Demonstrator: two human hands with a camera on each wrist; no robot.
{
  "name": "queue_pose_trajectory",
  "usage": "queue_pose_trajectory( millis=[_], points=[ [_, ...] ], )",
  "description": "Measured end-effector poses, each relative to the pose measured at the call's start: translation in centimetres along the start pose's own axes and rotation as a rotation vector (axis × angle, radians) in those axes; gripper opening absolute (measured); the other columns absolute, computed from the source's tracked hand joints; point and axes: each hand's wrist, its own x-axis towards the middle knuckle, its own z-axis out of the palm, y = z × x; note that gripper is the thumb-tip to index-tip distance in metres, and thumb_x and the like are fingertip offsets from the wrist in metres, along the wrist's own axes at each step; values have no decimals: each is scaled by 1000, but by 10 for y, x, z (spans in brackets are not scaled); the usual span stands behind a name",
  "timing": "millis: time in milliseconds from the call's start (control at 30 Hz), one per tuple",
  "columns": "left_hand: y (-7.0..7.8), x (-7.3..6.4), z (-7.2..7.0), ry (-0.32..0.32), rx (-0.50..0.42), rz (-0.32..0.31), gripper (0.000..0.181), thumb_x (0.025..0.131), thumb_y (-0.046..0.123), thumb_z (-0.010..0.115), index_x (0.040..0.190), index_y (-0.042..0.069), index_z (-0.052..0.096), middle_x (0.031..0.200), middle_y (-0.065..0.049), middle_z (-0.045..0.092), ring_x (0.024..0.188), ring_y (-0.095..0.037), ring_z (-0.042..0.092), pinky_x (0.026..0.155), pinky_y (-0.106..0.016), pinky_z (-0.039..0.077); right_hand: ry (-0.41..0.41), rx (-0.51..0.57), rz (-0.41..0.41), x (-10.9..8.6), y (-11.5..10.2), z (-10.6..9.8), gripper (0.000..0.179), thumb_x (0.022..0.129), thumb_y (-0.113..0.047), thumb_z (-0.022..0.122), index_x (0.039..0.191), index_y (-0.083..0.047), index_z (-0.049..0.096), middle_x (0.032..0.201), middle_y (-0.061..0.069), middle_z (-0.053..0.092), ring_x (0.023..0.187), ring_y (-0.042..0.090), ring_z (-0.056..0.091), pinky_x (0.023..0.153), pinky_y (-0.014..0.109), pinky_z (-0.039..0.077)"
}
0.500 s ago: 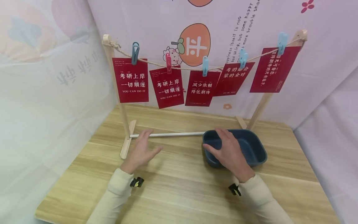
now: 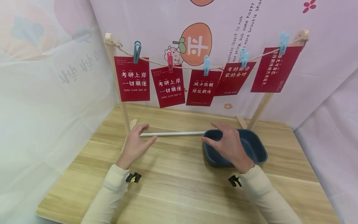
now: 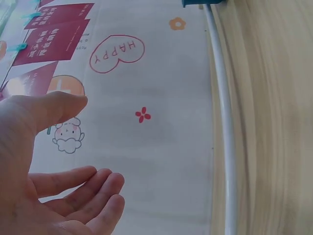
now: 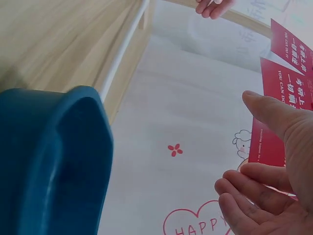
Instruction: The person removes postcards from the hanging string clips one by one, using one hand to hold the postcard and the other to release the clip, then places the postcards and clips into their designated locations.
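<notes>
My left hand (image 2: pixel 136 144) hovers by the left foot of a wooden stand, thumb and fingers spread apart with nothing between them, as the left wrist view also shows. Over the blue basin (image 2: pixel 263 155) is my right hand (image 2: pixel 230 144), its thumb and fingers apart and holding nothing. Higher up, a twine line (image 2: pixel 185 67) runs between two wooden posts. Several red cards hang from it by clothespins: a dark teal clothespin (image 2: pixel 137 52) at the left card (image 2: pixel 133 90), a pink clothespin (image 2: pixel 170 62) beside it, and light blue clothespins (image 2: pixel 207 65) further right.
A white rod (image 2: pixel 176 133) crosses low between the posts, its right end behind the basin. The left post (image 2: pixel 113 62) and right post (image 2: pixel 263 107) stand on the wooden table (image 2: pixel 173 186). Printed white cloth (image 2: pixel 156 18) closes off the back and sides.
My left hand has shifted slightly left and up, now covering more of the stand's left foot. My right hand has moved up a little. The cards and basin stay where they were.
</notes>
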Motion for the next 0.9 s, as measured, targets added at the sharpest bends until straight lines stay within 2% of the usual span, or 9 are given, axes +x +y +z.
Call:
queue_pose_trajectory(
  millis=[100,233,433,633,767,900],
  points=[
    [0,4,-4,6,-80,-21,61,91,20,85,141,-3,58,139,-24,64,132,-41,63,117,-53,50,7,4,-17,4,-3,-3,73,77,-27,97,137,1,67,135,23,71,125,42,69,104,59,57],
    [3,10,-10,19,-211,-77,60,93,21,82,143,-3,57,142,-21,63,137,-38,60,122,-47,46,-15,9,5,10,-9,-7,73,79,-29,96,139,0,66,139,22,69,128,42,67,105,58,57],
    [11,18,-21,67,-388,-145,59,96,18,79,144,-5,54,143,-22,63,140,-34,58,124,-42,44,-37,19,7,19,-19,-10,75,80,-30,95,142,-2,64,141,20,69,131,40,66,106,57,57],
    [15,26,-30,186,-546,-144,48,97,12,76,138,-6,58,136,-18,66,132,-34,63,114,-27,52,-22,25,-17,27,-27,-11,72,80,-32,95,141,-4,67,138,18,71,129,37,68,105,56,58],
    [18,31,-37,264,-604,-139,47,97,9,76,137,-8,58,130,-10,68,125,-24,67,106,-19,55,-5,30,-51,31,-31,-12,70,79,-32,95,138,-4,69,135,18,73,126,36,70,103,54,59],
    [22,38,-43,327,-630,-103,46,97,6,74,137,-10,57,126,-7,68,119,-13,68,106,-19,55,0,37,-69,34,-37,-14,68,80,-32,95,136,-4,70,133,17,74,125,35,71,101,53,60]
  ],
)
